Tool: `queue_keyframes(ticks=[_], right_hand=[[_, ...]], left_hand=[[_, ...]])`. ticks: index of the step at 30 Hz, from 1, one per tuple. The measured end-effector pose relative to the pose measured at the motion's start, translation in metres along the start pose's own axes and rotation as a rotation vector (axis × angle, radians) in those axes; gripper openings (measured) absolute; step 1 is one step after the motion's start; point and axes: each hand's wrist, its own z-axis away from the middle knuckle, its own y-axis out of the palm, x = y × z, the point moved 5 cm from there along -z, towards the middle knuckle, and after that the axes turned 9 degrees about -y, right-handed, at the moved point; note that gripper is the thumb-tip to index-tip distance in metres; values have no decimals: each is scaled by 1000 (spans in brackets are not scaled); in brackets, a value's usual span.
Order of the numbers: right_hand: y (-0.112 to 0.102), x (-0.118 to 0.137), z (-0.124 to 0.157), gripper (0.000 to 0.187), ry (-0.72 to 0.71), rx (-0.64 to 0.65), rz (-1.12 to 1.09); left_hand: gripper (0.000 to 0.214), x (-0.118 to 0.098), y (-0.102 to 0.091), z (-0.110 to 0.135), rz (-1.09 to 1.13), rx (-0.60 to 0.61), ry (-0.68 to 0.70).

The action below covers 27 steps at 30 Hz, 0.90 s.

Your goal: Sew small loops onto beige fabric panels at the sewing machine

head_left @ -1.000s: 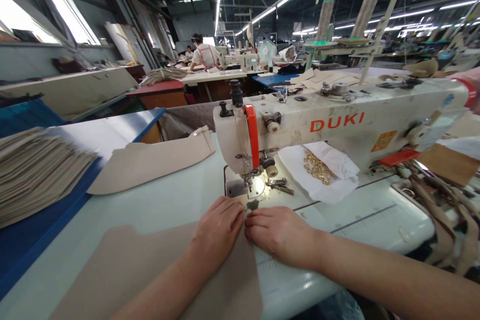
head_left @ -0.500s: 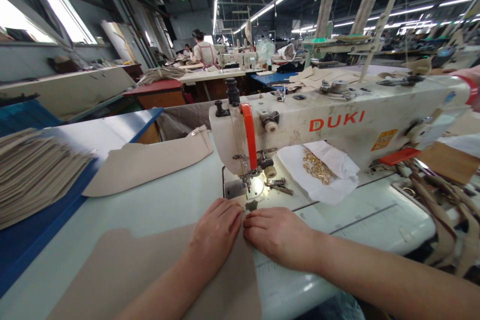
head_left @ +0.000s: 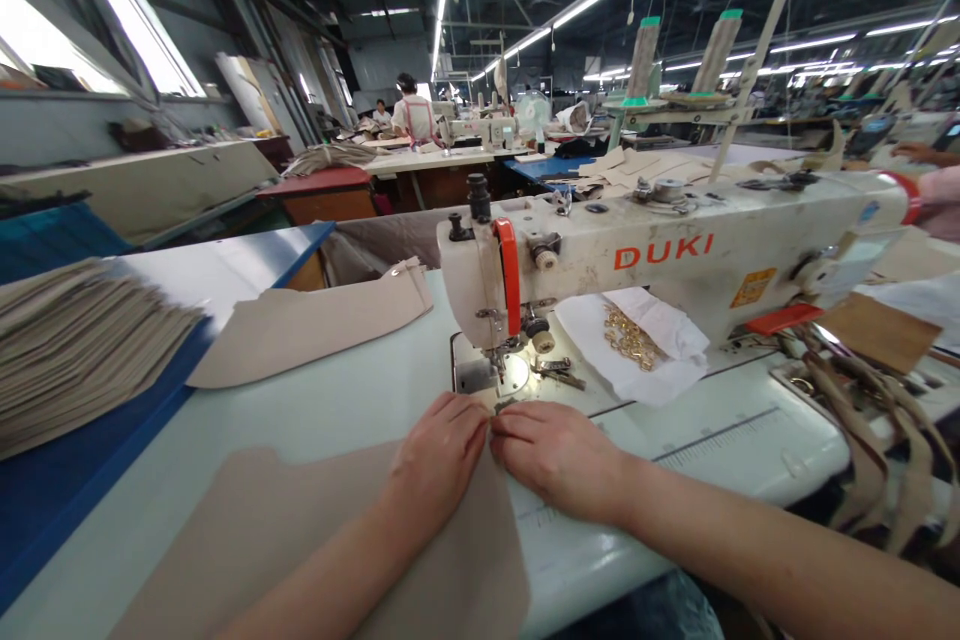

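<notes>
A large beige fabric panel (head_left: 330, 510) lies flat on the pale green bed of a sewing machine (head_left: 570, 260) marked DUKI. My left hand (head_left: 442, 450) is closed on the panel's far end, fingertips pinched just in front of the needle area. Right beside it, my right hand (head_left: 559, 455) pinches the same end, its fingertips nearly touching the left ones. What lies between the fingertips is mostly covered. The presser foot (head_left: 501, 365) is just beyond my fingers, over a shiny needle plate.
Another beige panel (head_left: 315, 325) with a small metal piece lies behind on the left. A stack of beige panels (head_left: 82, 350) is on the blue-edged table. Gold rings (head_left: 634, 338) lie on white paper under the machine arm. Beige straps (head_left: 892, 450) hang at right. A person (head_left: 412, 115) works farther back.
The camera view has shifted slightly. Both hands stay together at the panel's end in front of the needle, with the right fingertips slightly closer to the left.
</notes>
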Motion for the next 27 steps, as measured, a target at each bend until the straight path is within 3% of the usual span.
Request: queue_keyframes(ticks=[17, 27], right_hand=[[2, 0, -6, 7, 43, 163, -7], [3, -32, -4, 8, 55, 228, 10]], left_hand=[[24, 0, -9, 8, 64, -56, -23], [26, 8, 10, -21, 14, -45, -10]])
